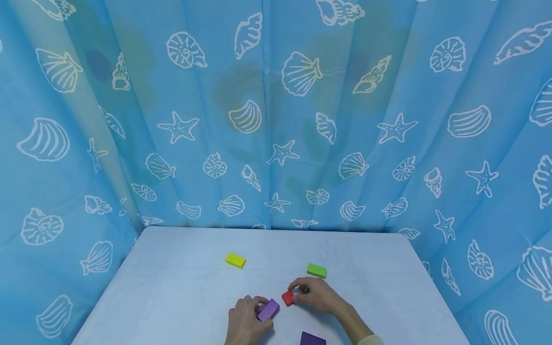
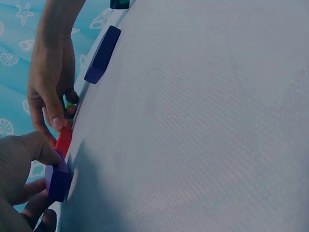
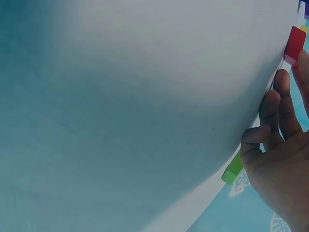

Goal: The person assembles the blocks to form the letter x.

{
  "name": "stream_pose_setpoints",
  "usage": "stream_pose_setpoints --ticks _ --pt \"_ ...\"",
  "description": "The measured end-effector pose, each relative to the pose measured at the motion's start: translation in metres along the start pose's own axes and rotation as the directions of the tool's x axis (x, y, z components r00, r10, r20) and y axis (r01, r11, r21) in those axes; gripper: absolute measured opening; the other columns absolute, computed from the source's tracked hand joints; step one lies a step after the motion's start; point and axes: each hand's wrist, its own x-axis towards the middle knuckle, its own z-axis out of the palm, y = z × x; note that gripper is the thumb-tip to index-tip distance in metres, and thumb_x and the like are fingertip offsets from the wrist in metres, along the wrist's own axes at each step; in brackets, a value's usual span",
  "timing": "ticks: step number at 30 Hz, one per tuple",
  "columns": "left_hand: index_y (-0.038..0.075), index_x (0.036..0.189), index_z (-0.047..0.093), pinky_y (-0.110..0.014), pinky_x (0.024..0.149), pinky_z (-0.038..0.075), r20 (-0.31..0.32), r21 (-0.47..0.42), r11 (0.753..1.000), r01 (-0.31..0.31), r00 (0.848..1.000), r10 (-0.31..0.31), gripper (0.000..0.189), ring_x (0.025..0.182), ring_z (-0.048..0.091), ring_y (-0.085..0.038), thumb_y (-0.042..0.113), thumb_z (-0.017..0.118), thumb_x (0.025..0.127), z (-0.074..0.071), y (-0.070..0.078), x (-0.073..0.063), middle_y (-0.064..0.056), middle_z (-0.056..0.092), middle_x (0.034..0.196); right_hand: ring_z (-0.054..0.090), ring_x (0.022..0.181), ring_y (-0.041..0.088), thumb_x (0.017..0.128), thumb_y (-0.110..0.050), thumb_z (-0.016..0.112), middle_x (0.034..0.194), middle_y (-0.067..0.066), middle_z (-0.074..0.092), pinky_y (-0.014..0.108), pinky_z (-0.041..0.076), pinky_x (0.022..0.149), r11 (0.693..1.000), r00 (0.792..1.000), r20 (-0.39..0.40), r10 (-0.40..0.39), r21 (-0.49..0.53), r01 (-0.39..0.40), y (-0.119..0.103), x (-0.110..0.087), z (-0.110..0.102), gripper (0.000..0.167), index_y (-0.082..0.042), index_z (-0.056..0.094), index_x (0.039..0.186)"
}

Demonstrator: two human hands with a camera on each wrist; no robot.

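My left hand (image 1: pixel 247 320) pinches a purple rectangular block (image 1: pixel 269 310) between thumb and fingers, low over the white table. To its right, my right hand (image 1: pixel 318 293) grips a red block (image 1: pixel 288 298) by thumb and forefinger, its other fingers loosely bent. A small gap separates the two blocks in the head view. In the left wrist view the purple block (image 2: pixel 58 180) appears just in front of the red block (image 2: pixel 63 139). The right wrist view shows the red block (image 3: pixel 295 46) at the fingertips.
A green block (image 1: pixel 316 270) lies just beyond my right hand. Farther back on the left is a yellow block (image 1: pixel 235 260). A dark purple block (image 1: pixel 312 339) lies near the front of the white table (image 1: pixel 172 287). A blue seashell-patterned curtain (image 1: pixel 267 120) surrounds the table's back and sides.
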Motion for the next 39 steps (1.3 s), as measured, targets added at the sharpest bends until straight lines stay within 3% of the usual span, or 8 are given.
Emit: stream_pose_setpoints --ticks 39 --pt "0.025 0.109 0.075 -0.042 0.073 0.038 -0.008 0.020 0.995 -0.093 0.996 0.093 0.044 0.078 0.045 -0.012 0.032 0.083 0.067 0.0021 0.0010 0.0012 0.010 0.052 0.081 0.053 0.078 0.013 0.089 -0.027 0.076 0.084 -0.006 0.060 0.030 0.041 0.067 1.000 1.000 -0.001 -0.001 0.013 0.001 0.0065 0.0045 0.0009 0.021 -0.031 0.073 0.110"
